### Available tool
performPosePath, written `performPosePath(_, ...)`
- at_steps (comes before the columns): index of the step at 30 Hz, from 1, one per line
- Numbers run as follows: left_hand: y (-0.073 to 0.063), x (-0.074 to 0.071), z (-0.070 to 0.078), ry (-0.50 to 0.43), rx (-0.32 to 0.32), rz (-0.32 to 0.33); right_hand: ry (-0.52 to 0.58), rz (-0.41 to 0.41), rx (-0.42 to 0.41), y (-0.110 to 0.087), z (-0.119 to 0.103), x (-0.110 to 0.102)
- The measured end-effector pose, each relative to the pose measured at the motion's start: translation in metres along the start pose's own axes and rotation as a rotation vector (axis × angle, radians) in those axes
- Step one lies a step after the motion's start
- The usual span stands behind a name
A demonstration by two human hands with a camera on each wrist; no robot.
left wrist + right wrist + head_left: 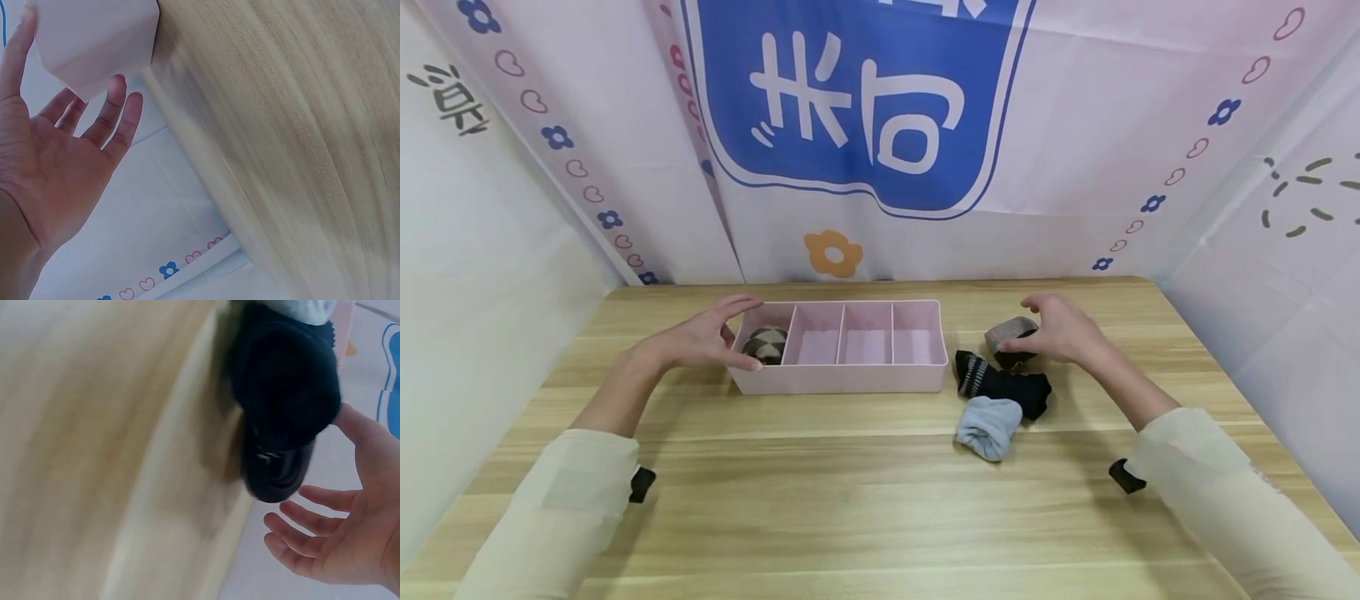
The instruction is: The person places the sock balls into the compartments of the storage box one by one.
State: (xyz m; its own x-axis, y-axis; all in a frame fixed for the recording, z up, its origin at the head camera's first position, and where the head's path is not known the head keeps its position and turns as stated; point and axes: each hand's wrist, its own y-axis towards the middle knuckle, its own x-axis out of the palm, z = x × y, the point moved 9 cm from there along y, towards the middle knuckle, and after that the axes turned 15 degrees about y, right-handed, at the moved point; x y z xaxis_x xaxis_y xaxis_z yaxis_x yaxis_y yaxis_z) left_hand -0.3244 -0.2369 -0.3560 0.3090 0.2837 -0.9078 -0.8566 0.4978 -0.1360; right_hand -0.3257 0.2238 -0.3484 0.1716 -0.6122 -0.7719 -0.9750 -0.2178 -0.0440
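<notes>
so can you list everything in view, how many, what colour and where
organizer: 1, pink, towards the table's back
checked sock: 1, green-brown and cream, organizer's leftmost compartment
grey bundle: 1, grey and black, right of the organizer
black sock: 1, black with grey stripes, in front of the grey bundle
pale sock: 1, light grey-blue, in front of the black sock
table: 1, pale wood, beneath everything
cloth: count unclear, white, behind and both sides
blue panel: 1, blue with white characters, rear cloth
flower print: 1, orange, below the blue panel
black pieces: 2, black, by the cuffs
sleeves: 2, cream, forearms
left hand: 1, bare, organizer's left end
right hand: 1, bare, at the grey bundle
</notes>
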Motion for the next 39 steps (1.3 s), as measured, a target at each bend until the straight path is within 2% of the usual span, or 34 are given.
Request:
performPosePath(6, -0.001, 0.000, -0.001, 0.010, -0.002, 0.001, 0.038, 0.016, -0.004, -0.002, 0.014, 0.010)
performPosePath(12, -0.001, 0.001, -0.001, 0.013, -0.006, -0.003, 0.073, 0.040, -0.017, -0.002, 0.018, 0.013)
performPosePath(30, -0.001, 0.001, -0.001, 0.004, -0.009, -0.005, 0.123, 0.047, -0.107, -0.001, 0.018, 0.014)
performPosePath(39, -0.001, 0.001, -0.001, 0.005, -0.002, -0.002, 0.185, 0.051, -0.132, -0.002, 0.012, 0.009)
